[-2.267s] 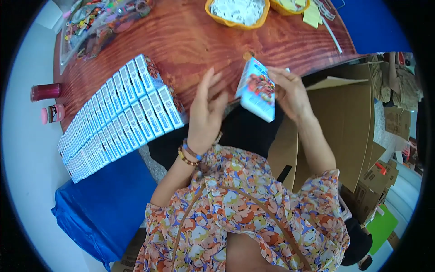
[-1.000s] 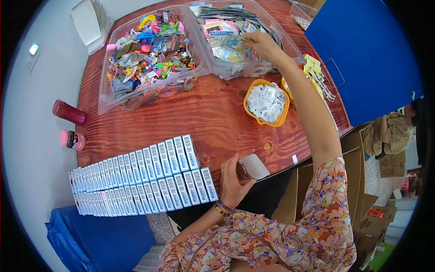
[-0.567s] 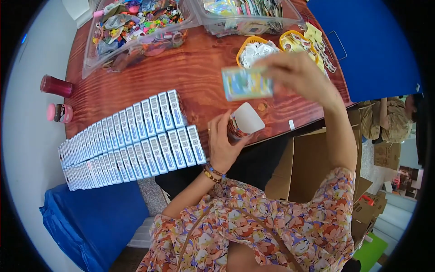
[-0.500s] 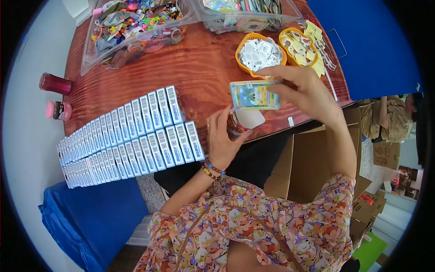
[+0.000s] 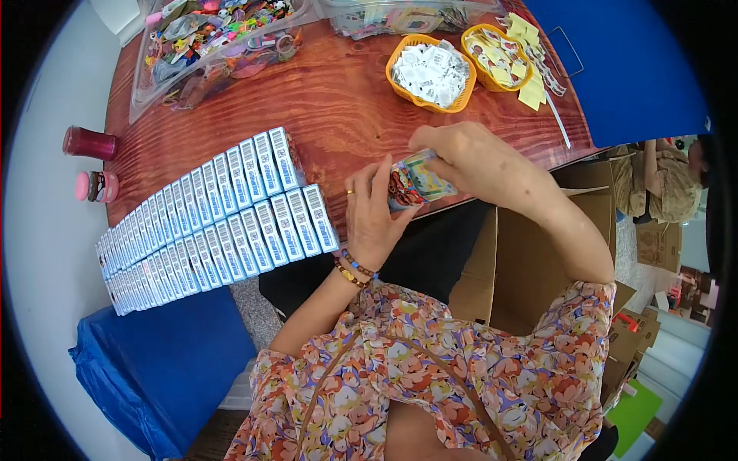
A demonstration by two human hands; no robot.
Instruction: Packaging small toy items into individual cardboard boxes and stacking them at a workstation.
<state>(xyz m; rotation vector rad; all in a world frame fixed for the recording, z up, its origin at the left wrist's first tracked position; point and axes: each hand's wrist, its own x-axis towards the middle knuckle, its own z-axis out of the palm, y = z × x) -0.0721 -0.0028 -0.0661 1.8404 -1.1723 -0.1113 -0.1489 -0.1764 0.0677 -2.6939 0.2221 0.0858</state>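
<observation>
My left hand (image 5: 370, 215) is closed round a small printed box (image 5: 401, 187) at the table's near edge. At the box's right-hand end, a flat, colourful card packet (image 5: 430, 181) meets the opening; I cannot tell how far inside it reaches. The fingers of my right hand (image 5: 461, 157) pinch this packet from above, and its fingertips are partly hidden. Just left of my left hand stand two long rows of slim blue-and-white boxes (image 5: 231, 223), set tightly side by side.
Beyond my hands are an orange basket of small white packets (image 5: 390, 73) and another orange basket with yellow slips (image 5: 478, 77). Clear plastic bins (image 5: 146, 104) of trinkets and cards stand at the back. An open cardboard box (image 5: 530, 269) sits below the table's right edge.
My right hand has brought the card packet down and left against the box's open end. The white flap seen earlier no longer shows. The view has shifted slightly.
</observation>
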